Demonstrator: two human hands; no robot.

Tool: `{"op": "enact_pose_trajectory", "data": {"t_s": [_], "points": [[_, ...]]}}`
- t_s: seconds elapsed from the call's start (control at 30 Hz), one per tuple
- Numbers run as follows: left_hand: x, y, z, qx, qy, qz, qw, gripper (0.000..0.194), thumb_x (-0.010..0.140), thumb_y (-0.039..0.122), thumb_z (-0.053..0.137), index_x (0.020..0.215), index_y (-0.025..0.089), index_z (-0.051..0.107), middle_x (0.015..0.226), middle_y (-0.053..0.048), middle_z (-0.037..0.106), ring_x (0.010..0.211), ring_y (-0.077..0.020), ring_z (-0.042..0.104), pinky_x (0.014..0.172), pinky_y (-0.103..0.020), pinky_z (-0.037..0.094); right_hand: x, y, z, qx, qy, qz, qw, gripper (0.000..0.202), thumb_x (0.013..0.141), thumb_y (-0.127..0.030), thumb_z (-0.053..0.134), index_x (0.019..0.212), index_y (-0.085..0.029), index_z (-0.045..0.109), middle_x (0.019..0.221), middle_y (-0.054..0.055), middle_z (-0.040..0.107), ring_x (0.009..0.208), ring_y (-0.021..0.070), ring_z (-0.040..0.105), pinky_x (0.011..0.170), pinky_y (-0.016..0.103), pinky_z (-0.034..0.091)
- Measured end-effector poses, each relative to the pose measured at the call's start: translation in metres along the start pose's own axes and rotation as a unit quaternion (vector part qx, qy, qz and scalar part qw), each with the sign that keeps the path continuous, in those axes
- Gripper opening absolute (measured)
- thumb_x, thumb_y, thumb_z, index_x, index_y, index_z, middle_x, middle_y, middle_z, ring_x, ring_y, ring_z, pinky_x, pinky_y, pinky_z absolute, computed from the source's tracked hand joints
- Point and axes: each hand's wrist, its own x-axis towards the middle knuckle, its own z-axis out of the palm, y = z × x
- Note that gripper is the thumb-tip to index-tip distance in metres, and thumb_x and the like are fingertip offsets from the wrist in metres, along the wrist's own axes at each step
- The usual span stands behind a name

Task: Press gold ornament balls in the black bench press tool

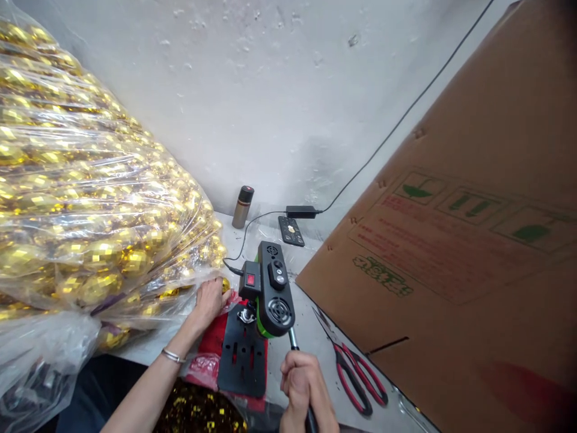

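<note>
A small black-and-green machine (274, 288) with round vents and a red switch stands on a slotted black base plate (243, 358). My right hand (304, 391) is closed around the black-gripped metal lever (294, 338) at its near end. My left hand (211, 300), a silver bangle at its wrist, is beside the machine's left side. Its fingers are curled against a shiny gold ball (226, 285), partly hidden behind them. Red cloth or plastic (211, 341) lies under the plate and near that hand.
A big clear bag of gold mirrored balls (112, 180) fills the left. Red-handled scissors (356, 370) lie beside a large cardboard box (451, 210) at right. Behind stand a bottle (243, 207), a power adapter (301, 211) with cable, and a phone (291, 231).
</note>
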Motion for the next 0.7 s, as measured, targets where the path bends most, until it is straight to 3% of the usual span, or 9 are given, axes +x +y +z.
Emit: {"op": "enact_pose_trajectory", "data": {"t_s": [0.13, 0.2, 0.3, 0.33, 0.4, 0.53, 0.7], "points": [[-0.022, -0.007, -0.004, -0.050, -0.007, -0.004, 0.999, 0.031, 0.090, 0.042, 0.067, 0.108, 0.016, 0.071, 0.105, -0.013, 0.080, 0.097, -0.0306, 0.076, 0.087, -0.039, 0.058, 0.004, 0.006, -0.003, 0.010, -0.009, -0.042, 0.999, 0.037, 0.108, -0.022, 0.047, 0.072, -0.021, 0.051, 0.072, -0.004, 0.052, 0.060, 0.0082, 0.047, 0.059, 0.025, 0.035], [-0.045, -0.009, -0.006, -0.142, -0.003, -0.011, 0.990, 0.045, 0.093, 0.054, 0.060, 0.118, 0.017, 0.068, 0.109, -0.011, 0.080, 0.099, -0.0284, 0.077, 0.089, -0.038, 0.059, 0.009, 0.008, -0.006, 0.008, -0.026, -0.078, 0.997, 0.035, 0.107, -0.018, 0.047, 0.072, -0.021, 0.052, 0.069, -0.004, 0.051, 0.057, 0.0075, 0.047, 0.055, 0.024, 0.035], [-0.082, -0.010, 0.001, -0.361, -0.011, -0.048, 0.931, 0.062, 0.087, 0.067, 0.062, 0.124, 0.018, 0.065, 0.118, -0.010, 0.079, 0.112, -0.0295, 0.075, 0.099, -0.039, 0.058, 0.019, 0.007, -0.008, 0.007, -0.045, -0.094, 0.995, 0.034, 0.106, -0.013, 0.046, 0.073, -0.021, 0.052, 0.067, -0.005, 0.048, 0.054, 0.0064, 0.046, 0.051, 0.022, 0.034], [-0.092, -0.010, 0.007, -0.411, -0.016, -0.064, 0.909, 0.064, 0.085, 0.070, 0.065, 0.123, 0.018, 0.066, 0.120, -0.010, 0.079, 0.115, -0.0305, 0.074, 0.102, -0.041, 0.057, 0.022, 0.006, -0.008, 0.009, -0.046, -0.092, 0.995, 0.035, 0.106, -0.012, 0.046, 0.073, -0.021, 0.051, 0.067, -0.005, 0.047, 0.055, 0.0063, 0.047, 0.051, 0.021, 0.035], [-0.109, -0.010, 0.020, -0.440, -0.021, -0.088, 0.893, 0.067, 0.081, 0.071, 0.067, 0.123, 0.018, 0.066, 0.122, -0.011, 0.078, 0.118, -0.0322, 0.073, 0.105, -0.043, 0.056, 0.027, 0.004, -0.008, 0.016, -0.048, -0.094, 0.994, 0.036, 0.105, -0.010, 0.046, 0.070, -0.021, 0.048, 0.066, -0.005, 0.046, 0.058, 0.0066, 0.050, 0.054, 0.020, 0.037], [-0.123, -0.009, 0.040, -0.371, -0.020, -0.066, 0.926, 0.062, 0.082, 0.063, 0.072, 0.127, 0.022, 0.065, 0.125, -0.012, 0.077, 0.117, -0.0335, 0.073, 0.107, -0.050, 0.055, 0.029, 0.002, -0.009, 0.010, -0.058, -0.094, 0.994, 0.035, 0.104, -0.009, 0.046, 0.071, -0.021, 0.048, 0.066, -0.005, 0.046, 0.061, 0.0069, 0.051, 0.056, 0.020, 0.039], [-0.125, -0.006, 0.042, -0.246, -0.015, 0.045, 0.968, 0.052, 0.082, 0.046, 0.077, 0.128, 0.024, 0.067, 0.121, -0.012, 0.078, 0.110, -0.0352, 0.074, 0.098, -0.054, 0.060, 0.025, 0.007, -0.012, 0.008, -0.071, -0.109, 0.991, 0.031, 0.104, -0.008, 0.045, 0.076, -0.021, 0.051, 0.068, -0.005, 0.047, 0.063, 0.0078, 0.052, 0.058, 0.020, 0.041]]}}
